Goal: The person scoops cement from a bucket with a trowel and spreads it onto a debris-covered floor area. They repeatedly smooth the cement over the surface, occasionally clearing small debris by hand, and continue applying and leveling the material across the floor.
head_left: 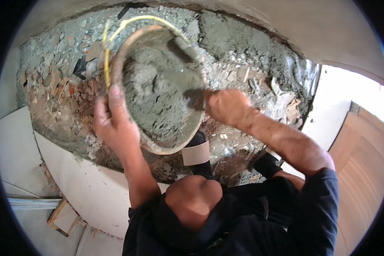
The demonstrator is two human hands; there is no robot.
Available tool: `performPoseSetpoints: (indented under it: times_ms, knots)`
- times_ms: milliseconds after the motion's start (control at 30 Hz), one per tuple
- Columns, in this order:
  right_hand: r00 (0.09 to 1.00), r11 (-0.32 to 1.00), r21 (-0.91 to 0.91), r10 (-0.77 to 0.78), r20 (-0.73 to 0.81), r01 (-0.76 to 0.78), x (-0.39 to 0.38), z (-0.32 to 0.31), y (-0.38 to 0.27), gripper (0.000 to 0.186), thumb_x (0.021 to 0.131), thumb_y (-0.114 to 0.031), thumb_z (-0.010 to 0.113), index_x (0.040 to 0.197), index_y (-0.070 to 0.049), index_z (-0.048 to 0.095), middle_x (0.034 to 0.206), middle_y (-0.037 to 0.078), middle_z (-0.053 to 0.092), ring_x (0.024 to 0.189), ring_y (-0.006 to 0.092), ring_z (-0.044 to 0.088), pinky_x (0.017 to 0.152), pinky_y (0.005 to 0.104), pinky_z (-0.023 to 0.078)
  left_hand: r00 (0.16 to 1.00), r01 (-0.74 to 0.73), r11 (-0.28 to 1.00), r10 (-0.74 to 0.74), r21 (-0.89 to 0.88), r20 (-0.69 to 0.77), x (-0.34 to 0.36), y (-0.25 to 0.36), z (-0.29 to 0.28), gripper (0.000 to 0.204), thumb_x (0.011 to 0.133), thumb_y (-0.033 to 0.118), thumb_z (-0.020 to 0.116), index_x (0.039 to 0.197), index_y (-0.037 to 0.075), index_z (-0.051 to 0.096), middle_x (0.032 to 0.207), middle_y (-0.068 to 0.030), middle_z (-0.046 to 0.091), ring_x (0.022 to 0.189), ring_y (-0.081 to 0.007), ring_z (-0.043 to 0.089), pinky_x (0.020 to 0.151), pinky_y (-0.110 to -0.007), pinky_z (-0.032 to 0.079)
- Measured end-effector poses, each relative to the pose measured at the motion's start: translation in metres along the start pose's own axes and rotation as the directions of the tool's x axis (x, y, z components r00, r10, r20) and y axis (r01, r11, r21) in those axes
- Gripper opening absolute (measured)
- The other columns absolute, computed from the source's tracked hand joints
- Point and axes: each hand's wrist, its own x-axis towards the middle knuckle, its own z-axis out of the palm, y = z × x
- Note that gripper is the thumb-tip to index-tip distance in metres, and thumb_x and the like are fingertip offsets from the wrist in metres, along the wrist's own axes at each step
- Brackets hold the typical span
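Grey mortar (158, 94), held in one bucket (161, 150); your left hand (116, 119) clasps its left edge, probably for steadiness; your right hand (228, 106), fisted opposite, hold unclear.

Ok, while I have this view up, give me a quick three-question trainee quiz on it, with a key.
1. Open: What can be seen inside the round bucket?
2. True or false: The left hand and the right hand are at opposite sides of the bucket.
3. Fill in: The thin cord arching past the bucket's far edge is ____ in colour.

Key:
1. A thick grey, cement-like mix.
2. True: the left hand is at its left rim, the right hand at its right side.
3. Yellow.
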Motion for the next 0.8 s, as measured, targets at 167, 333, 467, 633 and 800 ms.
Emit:
performPoseSetpoints:
  times_ms: [167, 333, 467, 633, 800]
  knots:
    - [0.992, 0.973, 0.201, -0.099, -0.076, 0.112, -0.022, 0.021, -0.023, 0.030, 0.091, -0.028, 0.052, 0.097, 0.001, 0.059, 0.071, 0.015, 0.067, 0.067, 0.0279, 0.068, 0.059, 0.0420, 0.056, 0.998, 0.038, 0.998, -0.036, 0.046, -0.051, 0.003, -0.007, -0.011, 0.034, 0.095, 0.029, 0.061, 0.089, -0.004, 0.066, 0.078, -0.0085, 0.064, 0.070, -0.0111, 0.053, 0.064, -0.026, 0.043]
    - [0.963, 0.892, 0.406, -0.254, 0.089, 0.197, -0.029, 0.024, -0.011, 0.032, 0.090, -0.028, 0.052, 0.091, 0.002, 0.061, 0.074, 0.017, 0.067, 0.069, 0.0288, 0.068, 0.067, 0.0416, 0.058, 0.995, 0.100, 0.991, -0.101, -0.086, -0.009, 0.009, -0.013, -0.014, 0.033, 0.095, 0.027, 0.061, 0.087, -0.005, 0.064, 0.076, -0.0049, 0.060, 0.071, -0.0095, 0.051, 0.065, -0.023, 0.041]
    - [0.960, 0.769, 0.619, -0.267, 0.081, 0.162, -0.056, 0.005, 0.024, 0.028, 0.086, -0.023, 0.050, 0.087, 0.003, 0.061, 0.067, 0.014, 0.062, 0.058, 0.0229, 0.060, 0.057, 0.0402, 0.056, 0.995, 0.100, 0.993, -0.098, -0.065, 0.027, 0.010, -0.016, -0.017, 0.033, 0.095, 0.027, 0.061, 0.088, -0.005, 0.063, 0.077, -0.0045, 0.060, 0.071, -0.0090, 0.050, 0.064, -0.022, 0.041]
    - [0.993, 0.826, 0.564, 0.068, -0.101, 0.001, -0.122, -0.008, 0.086, 0.025, 0.086, -0.023, 0.051, 0.087, 0.001, 0.058, 0.059, 0.009, 0.055, 0.048, 0.0197, 0.052, 0.049, 0.0383, 0.052, 0.996, 0.094, 0.996, -0.094, -0.002, -0.011, 0.011, -0.019, -0.022, 0.036, 0.096, 0.029, 0.059, 0.091, -0.006, 0.063, 0.080, -0.0057, 0.062, 0.074, -0.0109, 0.051, 0.067, -0.025, 0.042]
    - [0.693, 0.842, 0.337, 0.539, -0.479, -0.421, -0.119, 0.022, 0.118, 0.030, 0.096, -0.030, 0.050, 0.101, 0.000, 0.052, 0.076, 0.018, 0.062, 0.062, 0.0302, 0.063, 0.062, 0.0428, 0.054, 0.991, 0.119, 0.991, -0.122, -0.053, -0.056, 0.017, -0.022, -0.026, 0.037, 0.096, 0.028, 0.059, 0.097, -0.008, 0.063, 0.089, -0.0112, 0.063, 0.082, -0.0148, 0.054, 0.075, -0.028, 0.045]
